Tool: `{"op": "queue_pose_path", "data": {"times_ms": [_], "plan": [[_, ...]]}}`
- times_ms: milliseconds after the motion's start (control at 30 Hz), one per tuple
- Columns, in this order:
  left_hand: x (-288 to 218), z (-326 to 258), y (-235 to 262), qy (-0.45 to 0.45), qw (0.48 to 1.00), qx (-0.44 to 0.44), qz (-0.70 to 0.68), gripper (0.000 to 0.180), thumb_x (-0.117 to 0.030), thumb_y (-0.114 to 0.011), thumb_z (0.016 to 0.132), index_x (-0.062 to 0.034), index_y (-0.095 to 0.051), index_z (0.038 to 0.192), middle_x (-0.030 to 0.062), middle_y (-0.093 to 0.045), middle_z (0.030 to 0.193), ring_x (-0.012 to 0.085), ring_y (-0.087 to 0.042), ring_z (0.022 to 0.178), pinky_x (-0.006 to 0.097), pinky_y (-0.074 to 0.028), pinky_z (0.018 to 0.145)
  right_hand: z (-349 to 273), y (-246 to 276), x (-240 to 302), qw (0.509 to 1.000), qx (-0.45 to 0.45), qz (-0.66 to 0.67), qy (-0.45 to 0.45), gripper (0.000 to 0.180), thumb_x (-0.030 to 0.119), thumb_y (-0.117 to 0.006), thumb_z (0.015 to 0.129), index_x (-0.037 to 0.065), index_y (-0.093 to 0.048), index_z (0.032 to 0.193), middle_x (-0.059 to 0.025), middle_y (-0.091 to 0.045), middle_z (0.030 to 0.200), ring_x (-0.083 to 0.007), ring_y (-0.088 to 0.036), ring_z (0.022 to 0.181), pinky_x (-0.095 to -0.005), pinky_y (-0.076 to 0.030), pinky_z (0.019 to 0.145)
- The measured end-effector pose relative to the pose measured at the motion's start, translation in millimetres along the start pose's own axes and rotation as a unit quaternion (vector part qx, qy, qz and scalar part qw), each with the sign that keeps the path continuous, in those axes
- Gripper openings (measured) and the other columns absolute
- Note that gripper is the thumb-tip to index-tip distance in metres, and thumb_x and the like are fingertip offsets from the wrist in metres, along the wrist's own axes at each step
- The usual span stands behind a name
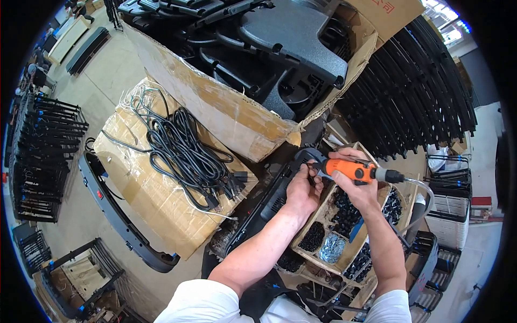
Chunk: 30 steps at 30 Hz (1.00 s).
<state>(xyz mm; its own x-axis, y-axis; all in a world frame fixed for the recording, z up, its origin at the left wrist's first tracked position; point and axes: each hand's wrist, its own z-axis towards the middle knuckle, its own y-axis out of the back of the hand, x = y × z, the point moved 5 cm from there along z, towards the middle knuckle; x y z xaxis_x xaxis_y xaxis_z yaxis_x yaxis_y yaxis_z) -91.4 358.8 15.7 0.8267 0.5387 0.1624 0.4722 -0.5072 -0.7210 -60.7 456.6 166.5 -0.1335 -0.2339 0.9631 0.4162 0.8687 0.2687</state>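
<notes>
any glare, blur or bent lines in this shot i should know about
In the head view, the windows at upper right are washed out, with blue fringing; also in the head view, fisheye distortion bows the stacked black frames, and black fills the corners; the head view shows the orange power screwdriver fairly crisp, while small details near the left rim look soft.

Fairly bright, even indoor light fills the scene, while the window (442, 21) at upper right burns out to white with blue fringing. Glossy glare streaks the flat carton (180, 218); gaps among the black plastic covers (293, 35) sink into shadow. The orange power screwdriver (347, 169) looks sharp; outer areas bend and soften toward a black rim.
</notes>
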Motion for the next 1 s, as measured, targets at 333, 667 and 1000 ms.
{"op": "queue_pose_path", "data": {"times_ms": [333, 667, 1000], "plan": [[-12, -13, 7, -0.020, 0.997, 0.042, 0.063, 0.024, -0.026, -0.047, 0.116, -0.0082, -0.063, 0.117, 0.0013, -0.064, 0.093, 0.0144, -0.062, 0.078, 0.029, -0.054, 0.066, 31, -40, -10, 0.999, 0.019, -0.033, -0.034, 0.046, 0.006, -0.081, 0.087, -0.002, -0.063, 0.129, -0.0134, -0.073, 0.125, -0.0182, -0.070, 0.111, -0.0342, -0.057, 0.099], [19, -114, 69, 0.079, 0.978, 0.024, 0.194, 0.028, -0.014, -0.046, 0.114, 0.0065, -0.055, 0.131, 0.0168, -0.065, 0.117, 0.0291, -0.071, 0.103, 0.040, -0.062, 0.097, 39, -47, -13, 0.998, 0.022, -0.063, 0.005, 0.033, 0.010, -0.085, 0.084, 0.001, -0.072, 0.114, -0.0088, -0.077, 0.117, -0.0151, -0.071, 0.104, -0.0321, -0.058, 0.095], [9, -151, 126, 0.096, 0.965, -0.011, 0.246, 0.027, -0.017, -0.047, 0.115, 0.0013, -0.060, 0.128, 0.0115, -0.067, 0.111, 0.0238, -0.070, 0.098, 0.038, -0.062, 0.090, 37, -50, -4, 0.995, 0.018, -0.095, 0.000, 0.032, 0.011, -0.085, 0.085, 0.002, -0.073, 0.113, -0.0052, -0.076, 0.109, -0.0122, -0.068, 0.100, -0.0309, -0.056, 0.091]]}}
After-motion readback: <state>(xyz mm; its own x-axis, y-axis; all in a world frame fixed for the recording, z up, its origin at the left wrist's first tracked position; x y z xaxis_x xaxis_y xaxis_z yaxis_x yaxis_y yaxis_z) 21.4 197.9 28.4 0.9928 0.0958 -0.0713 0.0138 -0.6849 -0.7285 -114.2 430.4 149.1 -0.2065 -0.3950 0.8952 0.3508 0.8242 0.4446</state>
